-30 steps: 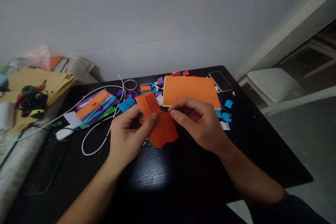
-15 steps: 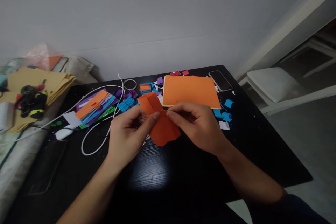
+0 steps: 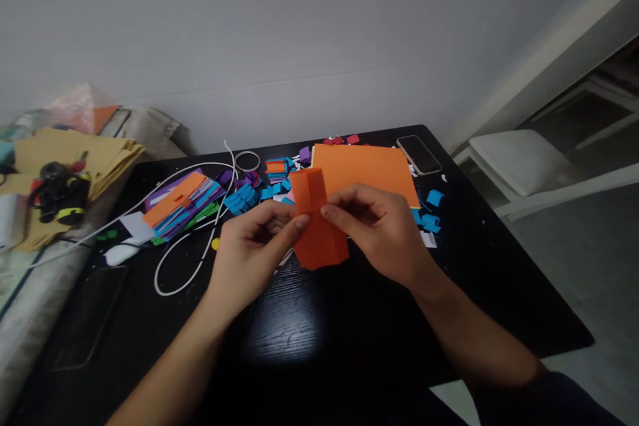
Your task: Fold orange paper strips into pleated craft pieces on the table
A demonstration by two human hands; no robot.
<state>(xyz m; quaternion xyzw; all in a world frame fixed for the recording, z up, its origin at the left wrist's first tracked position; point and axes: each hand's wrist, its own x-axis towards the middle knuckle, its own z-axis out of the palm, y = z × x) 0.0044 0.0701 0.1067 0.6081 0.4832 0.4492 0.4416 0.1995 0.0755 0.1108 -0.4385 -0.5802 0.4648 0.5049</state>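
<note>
A folded piece of orange paper point(image 3: 320, 243) is held up above the black table between both hands. My left hand point(image 3: 252, 243) pinches its left edge between thumb and fingers. On the opposite edge, my right hand point(image 3: 377, 229) grips it with thumb and forefinger at about the same height. Creases run across and along the paper, and its lower corners look cut or folded at a slant. Behind it lies a flat stack of orange sheets point(image 3: 369, 170) with a yellow edge showing, partly covered by my right hand.
Left of my hands are a pile of coloured folded papers point(image 3: 184, 203), a looped white cable point(image 3: 158, 276) and blue paper pieces point(image 3: 242, 200). A phone point(image 3: 419, 154) lies at the back right. Brown envelopes point(image 3: 74, 153) and a black-and-yellow item point(image 3: 73, 200) sit far left. A white chair point(image 3: 522, 156) stands right.
The orange paper has turned from a leftward tilt to nearly upright and shifted slightly right. Both hands keep their pinch on it. A small yellow round thing now shows beside my left hand.
</note>
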